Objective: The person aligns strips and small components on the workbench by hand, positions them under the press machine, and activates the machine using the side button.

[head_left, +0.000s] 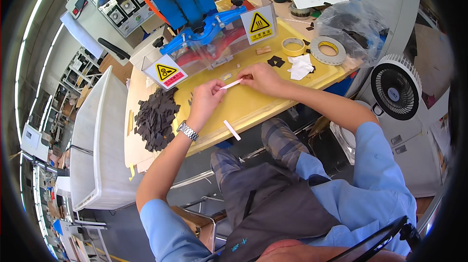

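A narrow white strip (231, 85) stretches between my hands over the yellow work board (214, 118). My left hand (208, 97) pinches its left end, while my right hand (263, 79) has its fingers closed on the other end. A second pale strip (232, 130) lies at the board's front edge, tilted and partly overhanging. Left of my left hand is a large heap of small black pieces (156, 119). Just beyond my hands stands a blue press (204, 25) with a clear guard carrying warning signs. What is under my right fingertips is hidden.
Right of the press lie a yellow tape roll (293, 46), a wide grey-white roll (328, 50), a crumpled white cloth (301, 67) and a few black pieces (276, 61). A clear plastic bag (353, 28) sits behind. A fan (395, 89) stands right; a white bin (105, 140) stands left.
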The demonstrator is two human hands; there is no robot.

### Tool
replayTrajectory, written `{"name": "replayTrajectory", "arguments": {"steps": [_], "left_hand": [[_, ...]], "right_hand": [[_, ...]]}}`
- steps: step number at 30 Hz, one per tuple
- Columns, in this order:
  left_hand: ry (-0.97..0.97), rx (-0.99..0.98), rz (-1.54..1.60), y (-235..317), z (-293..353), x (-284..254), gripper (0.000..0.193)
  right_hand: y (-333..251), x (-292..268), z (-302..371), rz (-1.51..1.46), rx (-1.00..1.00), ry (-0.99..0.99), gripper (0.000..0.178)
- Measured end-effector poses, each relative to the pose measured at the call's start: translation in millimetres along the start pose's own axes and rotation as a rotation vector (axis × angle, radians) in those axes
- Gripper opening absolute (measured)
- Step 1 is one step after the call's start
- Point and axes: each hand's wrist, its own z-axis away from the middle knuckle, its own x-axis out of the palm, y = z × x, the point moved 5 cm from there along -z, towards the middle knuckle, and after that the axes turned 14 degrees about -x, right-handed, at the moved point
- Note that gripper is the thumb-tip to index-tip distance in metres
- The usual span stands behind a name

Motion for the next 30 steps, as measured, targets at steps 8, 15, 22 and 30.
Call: {"name": "replayTrajectory", "arguments": {"steps": [8,15,22,30], "left_hand": [[0.215,0.147,-0.108,1,-9,-6,0.013],[0.293,0.109,-0.196,-9,-21,0,0.012],[0.259,0.064,-0.144,-13,-26,0,0.013],[0.165,0.107,-0.052,-23,-29,-5,0.015]], "right_hand": [[10,12,-11,0.121,-0.133,0.067,0.018],[25,23,-20,0.1,0.0,0.066,0.016],[30,22,-21,0.114,0.026,0.034,0.017],[21,20,-23,0.061,0.076,-0.008,0.011]]}}
